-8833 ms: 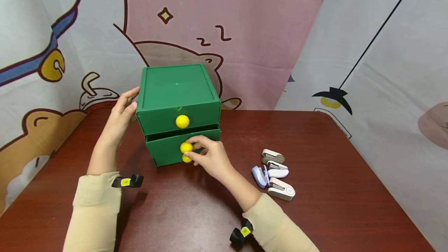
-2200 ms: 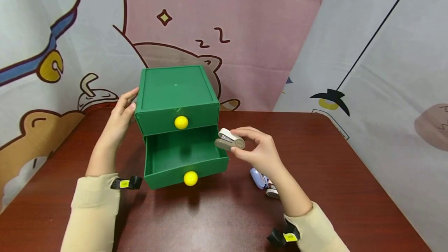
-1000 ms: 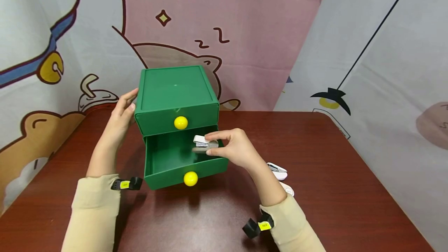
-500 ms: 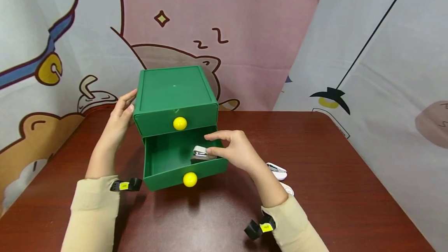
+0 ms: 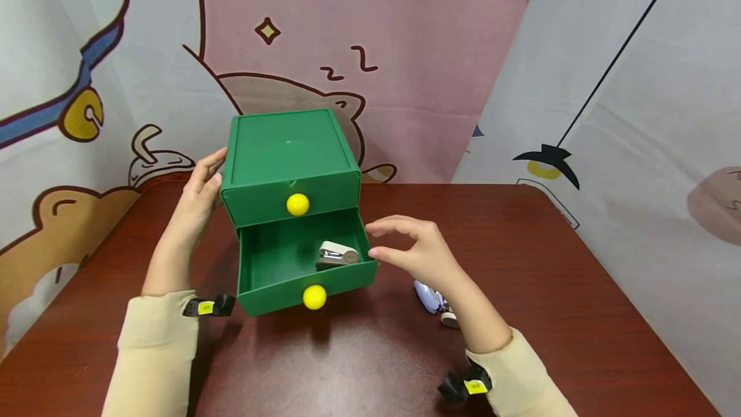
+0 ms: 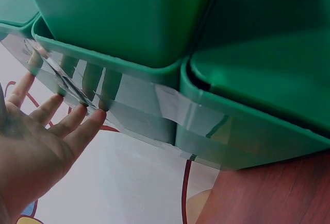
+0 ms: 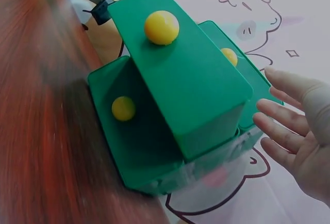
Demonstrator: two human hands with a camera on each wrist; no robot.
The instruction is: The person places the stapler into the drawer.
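From my end, the stapler (image 5: 338,255) shows up clearly in the head view: an off-white top arm, a silvery metal strip under it, a dark grey-brown base and a round grey-brown disc at its right end, with its narrow end toward the left. It lies in the near right part of the pulled-out middle drawer (image 5: 272,299), low behind the front wall. The right hand (image 5: 419,250) is free, thumb and fingers apart, just right of that drawer; whether a fingertip brushes the rim I cannot tell. The left hand (image 5: 199,195) has its fingers extended against the left side of the green cabinet (image 5: 289,147), and my left wrist feed shows those fingertips on a glossy side panel, grasping nothing. On the right of the table (image 5: 556,275), the right forearm covers most of a small group: I make out part of a pale blue item (image 5: 427,296) and a bit of a whitish one (image 5: 449,320). The right wrist feed is blurred toward its left, yet it gives me the lowest drawer (image 7: 136,147), hidden from the head camera by the one above. The upper drawer (image 5: 255,204) is pushed in, its inside out of my sight.
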